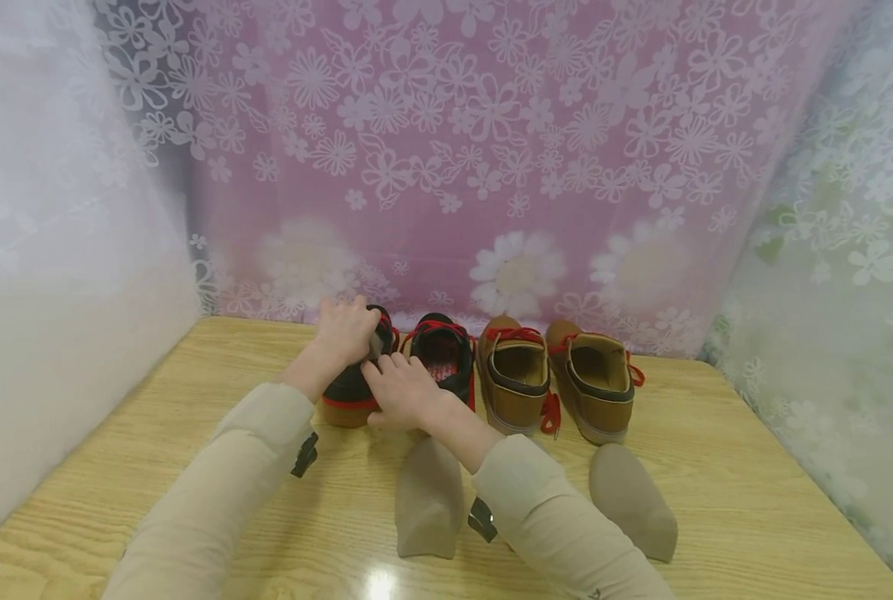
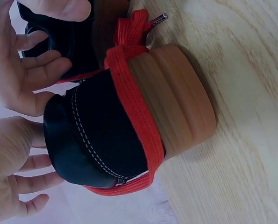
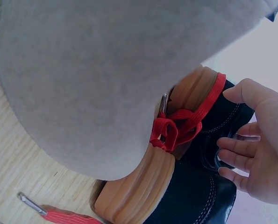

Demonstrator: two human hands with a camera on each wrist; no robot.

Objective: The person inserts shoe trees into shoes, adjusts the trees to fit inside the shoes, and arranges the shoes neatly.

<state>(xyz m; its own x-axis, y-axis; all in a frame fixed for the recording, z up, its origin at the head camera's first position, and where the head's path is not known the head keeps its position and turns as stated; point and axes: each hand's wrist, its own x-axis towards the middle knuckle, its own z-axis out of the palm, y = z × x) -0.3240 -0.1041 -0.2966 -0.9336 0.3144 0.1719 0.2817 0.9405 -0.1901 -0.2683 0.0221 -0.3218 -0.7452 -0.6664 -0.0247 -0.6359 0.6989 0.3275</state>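
Note:
A black shoe [image 1: 347, 387] with a red band and tan sole stands at the left of the row, heel toward me. My left hand [image 1: 341, 332] is over its far left side; its grip is partly hidden, and I cannot tell whether it pinches anything. At the shoe's opening a small greyish piece [image 1: 376, 343] shows between the hands. My right hand [image 1: 404, 387] rests at the shoe's right side. In the right wrist view its thumb and fingers [image 3: 239, 149] are apart around the collar. Red lace [image 2: 134, 98] runs around the heel in the left wrist view.
Another black shoe [image 1: 440, 358] and two brown shoes [image 1: 517, 383] with red laces stand to the right. Beige shaped inserts [image 1: 428, 500] lie in front on the wooden table [image 1: 739, 500], one large in the right wrist view. Patterned curtains [image 1: 446, 167] hang behind and beside it.

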